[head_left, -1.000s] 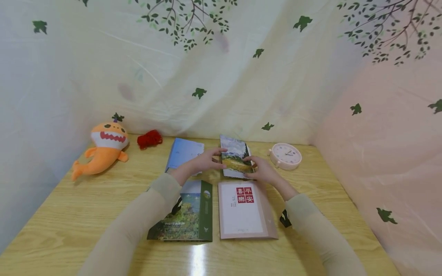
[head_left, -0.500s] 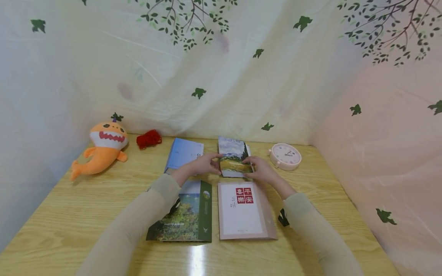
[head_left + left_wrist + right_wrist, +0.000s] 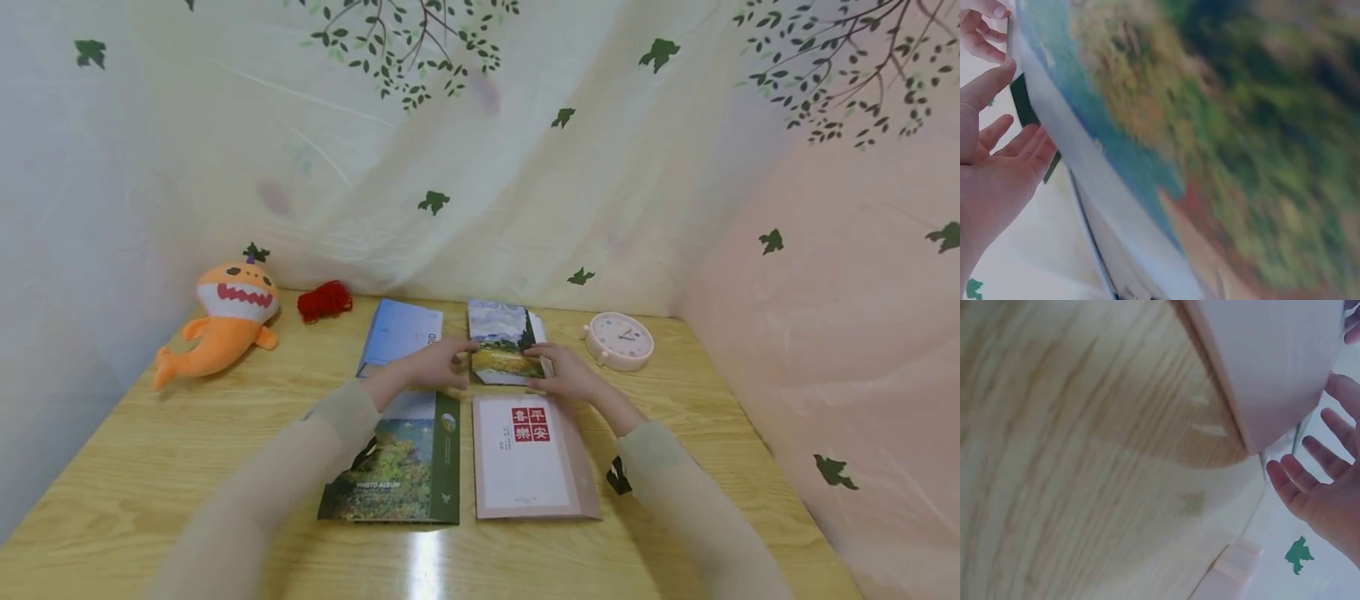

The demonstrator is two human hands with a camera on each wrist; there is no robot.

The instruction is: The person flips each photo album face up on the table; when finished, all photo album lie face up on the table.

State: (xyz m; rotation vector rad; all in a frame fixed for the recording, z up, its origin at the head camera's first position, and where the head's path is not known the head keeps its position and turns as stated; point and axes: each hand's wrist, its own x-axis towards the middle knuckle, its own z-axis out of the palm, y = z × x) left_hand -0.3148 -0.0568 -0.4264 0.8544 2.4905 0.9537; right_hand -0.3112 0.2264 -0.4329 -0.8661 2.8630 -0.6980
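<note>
A booklet with a painted landscape cover (image 3: 498, 333) lies at the back middle of the table in the head view. At its left edge is my left hand (image 3: 438, 364), fingertips touching or very near it. My right hand (image 3: 566, 372) touches the right edge with loosely bent fingers. Both wrist views show spread, relaxed fingers on the left hand (image 3: 1000, 156) and the right hand (image 3: 1329, 481). Left of the booklet, partly behind my left hand, lies a blue booklet (image 3: 401, 329). Nearer me are a green photo album (image 3: 408, 467) and a pink-and-white folder (image 3: 521, 475).
An orange plush shark (image 3: 225, 333) lies at the back left, beside a bundle of red yarn (image 3: 325, 301). To the right of the painted booklet lies a pink round clock (image 3: 619, 340). A leaf-printed cloth (image 3: 360, 192) hangs behind the wooden table (image 3: 150, 500).
The painted booklet has slid a little left and sits straighter, more in line with the folder. My left hand has drawn back leftward; my right hand has stayed at the right edge.
</note>
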